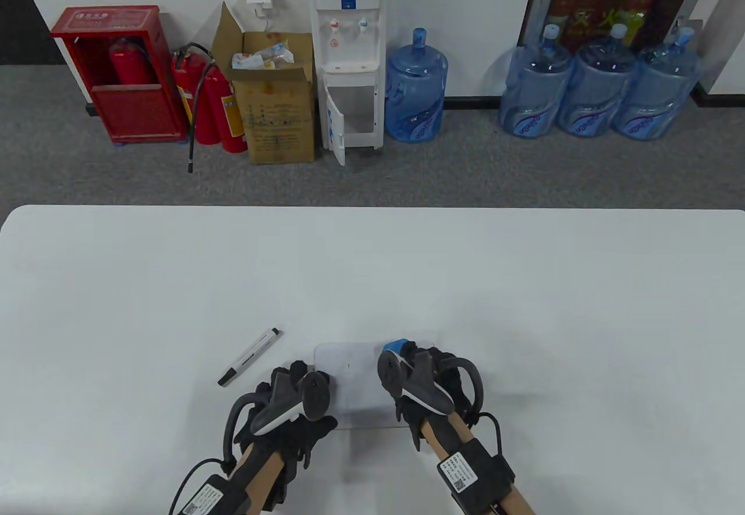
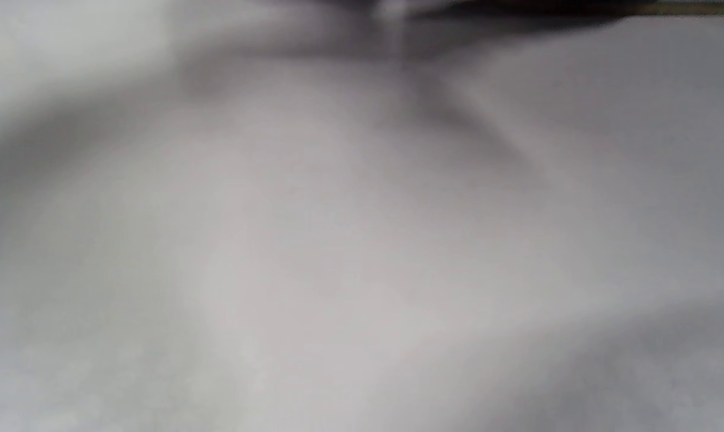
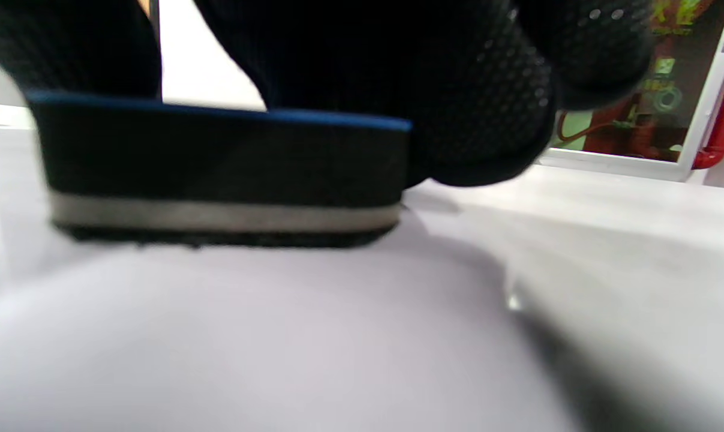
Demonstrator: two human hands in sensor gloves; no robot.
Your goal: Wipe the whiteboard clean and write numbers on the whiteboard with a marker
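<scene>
A small whiteboard (image 1: 361, 378) lies flat on the white desk (image 1: 524, 282) near its front edge, between two gloved hands. The right hand (image 1: 428, 384) grips a blue-backed eraser (image 1: 398, 345) at the board's far right corner; the right wrist view shows gloved fingers (image 3: 457, 90) curled over the eraser (image 3: 218, 174), its dark felt sole resting on the board (image 3: 248, 336), a detail the table view hides under the tracker. The left hand (image 1: 291, 404) rests at the board's left edge, but its fingers are hidden beneath the tracker, so I cannot tell whether they are spread or curled; the left wrist view is only a grey blur. A white marker (image 1: 250, 357) with black ends lies on the desk just left of the board, apart from both hands. Beyond the desk is grey carpet and a white wall. An open cardboard box (image 1: 279, 102) holds crumpled wrappers. A red cabinet (image 1: 116, 73) holds a fire extinguisher, with two more extinguishers (image 1: 212, 102) beside it. A water dispenser (image 1: 349, 55) stands in the middle, and four blue water jugs (image 1: 593, 84) line the wall to its right.
</scene>
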